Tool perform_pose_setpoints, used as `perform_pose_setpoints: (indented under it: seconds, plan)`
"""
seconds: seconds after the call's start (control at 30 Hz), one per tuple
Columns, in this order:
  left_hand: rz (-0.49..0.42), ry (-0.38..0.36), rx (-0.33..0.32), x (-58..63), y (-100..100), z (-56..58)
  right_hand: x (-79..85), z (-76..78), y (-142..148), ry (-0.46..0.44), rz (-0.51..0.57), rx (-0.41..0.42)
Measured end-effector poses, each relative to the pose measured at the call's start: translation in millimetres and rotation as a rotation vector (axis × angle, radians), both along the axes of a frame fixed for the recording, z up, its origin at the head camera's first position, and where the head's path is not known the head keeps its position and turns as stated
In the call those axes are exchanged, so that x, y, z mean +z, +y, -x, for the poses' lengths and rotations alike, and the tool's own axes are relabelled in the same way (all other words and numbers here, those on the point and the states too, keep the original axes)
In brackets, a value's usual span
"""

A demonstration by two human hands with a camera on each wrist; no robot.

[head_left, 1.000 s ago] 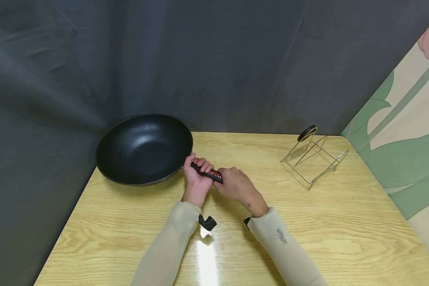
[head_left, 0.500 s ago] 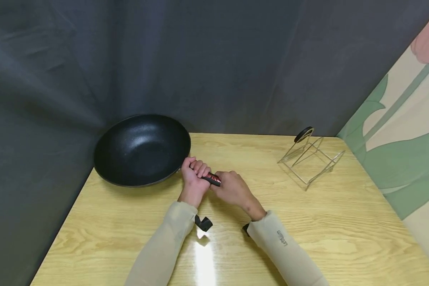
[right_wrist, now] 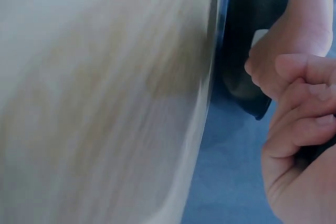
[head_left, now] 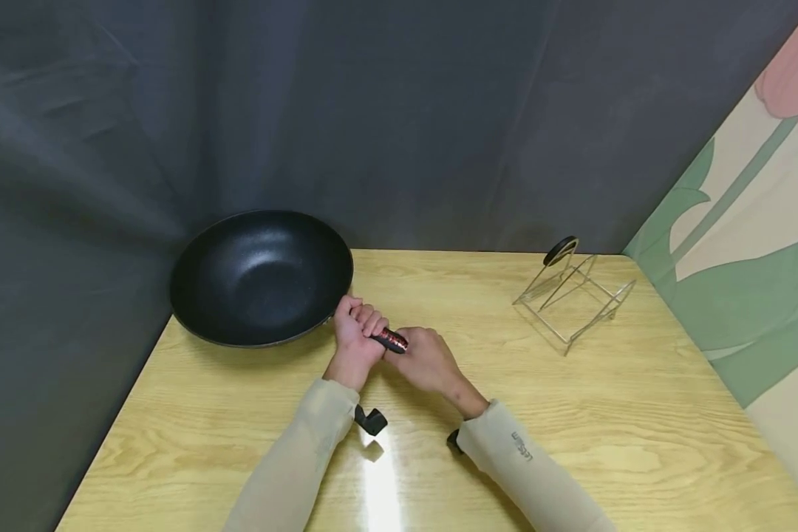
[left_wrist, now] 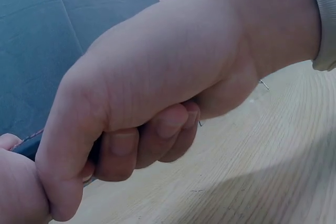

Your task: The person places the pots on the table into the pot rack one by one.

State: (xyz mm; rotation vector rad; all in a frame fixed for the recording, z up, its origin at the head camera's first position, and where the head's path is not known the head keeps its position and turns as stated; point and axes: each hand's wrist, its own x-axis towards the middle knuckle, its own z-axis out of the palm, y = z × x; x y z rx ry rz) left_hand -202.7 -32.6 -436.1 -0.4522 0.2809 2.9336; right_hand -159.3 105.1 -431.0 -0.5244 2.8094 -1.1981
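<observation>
A black wok [head_left: 262, 277], tilted with its inside facing me, is at the left in the head view. My left hand [head_left: 357, 336] grips its black handle [head_left: 392, 340] close to the pan. Around the handle's end, which bears a red pattern, my right hand [head_left: 428, 360] curls its fingers. The left wrist view has the right hand [left_wrist: 142, 87] large, with part of the left hand [left_wrist: 21, 187] at the edge. In the right wrist view both hands appear, with the wok [right_wrist: 241, 90] behind. Whether the wok's base touches the table cannot be told.
A wire rack [head_left: 575, 299] with a black round piece on top stands at the table's back right. A dark curtain [head_left: 399, 125] hangs behind and at the left. Flower-patterned cloth [head_left: 751, 295] borders the wood-grain table [head_left: 638, 443] on the right.
The whole scene has shifted slightly left in the head view. Both hands and the handle's end sit a little lower, with both hands still gripping the handle.
</observation>
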Motion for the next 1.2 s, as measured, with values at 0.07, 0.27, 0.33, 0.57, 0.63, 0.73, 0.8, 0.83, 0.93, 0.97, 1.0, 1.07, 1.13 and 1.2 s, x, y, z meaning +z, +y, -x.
perform_pose_setpoints:
  seconds: [0.07, 0.27, 0.33, 0.57, 0.63, 0.73, 0.8, 0.83, 0.93, 0.97, 1.0, 1.07, 1.13, 1.2]
  plan:
    - [0.025, 0.011, -0.002, 2.1, -1, -0.5, -0.5, -0.8, -2, -0.012, 0.023, -0.008]
    - [0.069, 0.051, -0.020, 10.8, -1, -3.1, 2.4, -6.3, -4, -0.045, 0.096, -0.021]
    - [0.072, 0.060, -0.027, 13.4, 0, -4.2, 4.2, -8.9, -3, -0.055, 0.120, -0.025]
    - [0.096, 0.108, -0.052, 24.0, 3, -11.6, 11.6, -19.6, -2, -0.101, 0.203, -0.047]
    - [0.111, 0.135, -0.064, 26.4, 4, -13.6, 13.2, -22.8, -1, -0.126, 0.234, -0.056]
    - [0.131, 0.167, -0.088, 30.1, 6, -16.0, 14.2, -26.8, -1, -0.164, 0.280, -0.068]
    - [0.149, 0.181, -0.103, 33.4, 8, -16.8, 15.7, -28.9, 0, -0.177, 0.307, -0.075]
    - [0.156, 0.189, -0.108, 35.2, 8, -17.3, 16.9, -30.1, 0, -0.178, 0.318, -0.077]
    - [0.176, 0.210, -0.115, 39.9, 11, -18.7, 19.6, -33.9, 0, -0.176, 0.340, -0.081]
    - [0.187, 0.219, -0.118, 40.9, 11, -19.7, 19.9, -35.6, 0, -0.174, 0.348, -0.085]
    - [0.199, 0.230, -0.125, 42.3, 12, -20.8, 20.3, -37.5, 0, -0.171, 0.353, -0.090]
    - [0.225, 0.252, -0.142, 45.3, 14, -23.1, 20.9, -41.3, 1, -0.167, 0.371, -0.105]
    - [0.252, 0.271, -0.163, 48.6, 16, -26.1, 21.3, -45.4, 1, -0.165, 0.395, -0.123]
    - [0.272, 0.292, -0.182, 51.7, 19, -29.3, 21.5, -49.3, 2, -0.161, 0.424, -0.136]
